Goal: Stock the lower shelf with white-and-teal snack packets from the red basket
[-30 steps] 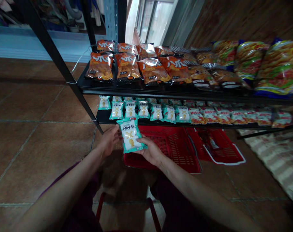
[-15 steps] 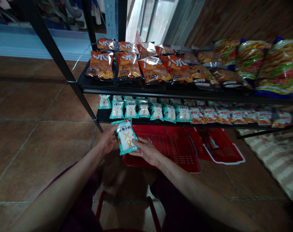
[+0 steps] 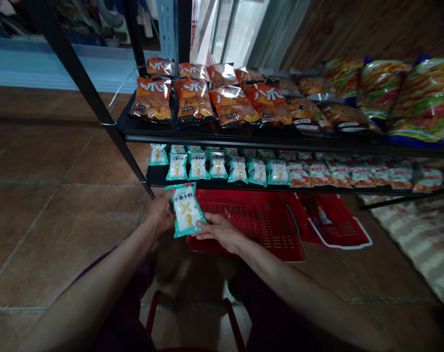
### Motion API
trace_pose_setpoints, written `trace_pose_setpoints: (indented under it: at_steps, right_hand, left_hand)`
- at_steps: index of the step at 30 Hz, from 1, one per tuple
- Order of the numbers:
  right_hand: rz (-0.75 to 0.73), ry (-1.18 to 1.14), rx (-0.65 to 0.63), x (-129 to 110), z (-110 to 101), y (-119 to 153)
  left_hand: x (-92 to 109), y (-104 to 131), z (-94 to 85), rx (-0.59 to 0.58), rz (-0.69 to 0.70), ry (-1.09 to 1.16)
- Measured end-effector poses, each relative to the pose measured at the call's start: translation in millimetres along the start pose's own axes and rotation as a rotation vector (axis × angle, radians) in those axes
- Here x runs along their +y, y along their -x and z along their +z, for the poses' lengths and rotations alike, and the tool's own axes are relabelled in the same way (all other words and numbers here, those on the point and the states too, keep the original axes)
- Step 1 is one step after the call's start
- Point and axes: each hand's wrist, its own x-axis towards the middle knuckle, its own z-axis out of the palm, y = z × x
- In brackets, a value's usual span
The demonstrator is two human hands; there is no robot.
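A white and teal snack bag (image 3: 185, 208) is held between my two hands, just in front of the lower shelf. My left hand (image 3: 162, 211) grips its left edge, with the fingers partly hidden behind it. At the bag's lower right corner, my right hand (image 3: 219, 231) pinches it, thumb on the front. Matching teal bags (image 3: 199, 166) stand in a row on the lower shelf (image 3: 158, 178), with a gap at the row's front left end.
Orange snack bags (image 3: 194, 100) and larger yellow bags (image 3: 423, 102) fill the upper shelf (image 3: 214, 138). A red basket (image 3: 251, 220) lies on the floor below the shelves, beside a second red basket (image 3: 339, 230) with a white handle. A black post (image 3: 86, 83) rises at left.
The snack bag has shifted slightly left in my hands. My right hand has moved a little left with it, and its thumb now sits lower, by the bag's corner.
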Motion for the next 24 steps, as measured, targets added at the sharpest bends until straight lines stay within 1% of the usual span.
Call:
trace_pose_setpoints:
  at_steps: [2,4,7,10,13,16,18,22,24]
  right_hand:
    - [-0.009,0.035,-0.017,0,1,0]
    - [-0.031,0.032,0.004,-3,1,-1]
    - [-0.109,-0.032,0.122,-10,0,-5]
    - [-0.175,-0.109,0.192,-18,0,-14]
    - [-0.163,-0.156,0.22,-22,4,-23]
    - [-0.129,-0.195,0.281,-22,8,-31]
    - [-0.121,-0.238,0.32,-22,9,-36]
    - [-0.142,-0.311,0.385,-24,7,-45]
    - [-0.154,-0.333,0.422,-26,6,-49]
  left_hand:
    - [1,2,1.1,-0.004,0.018,0.02]
    - [1,4,0.7,-0.01,0.043,0.023]
    - [-2,5,-2.3,-0.029,0.067,-0.006]
    - [-9,5,-5.0,-0.133,0.067,-0.045]
    - [-14,6,-6.3,-0.208,0.076,-0.075]
    - [-13,6,-9.3,-0.207,0.068,-0.111]
    - [-10,6,-14.4,-0.221,0.046,-0.17]
    - [-5,10,-31.0,-0.349,-0.023,-0.336]
    - [-4,14,-39.5,-0.374,-0.074,-0.402]
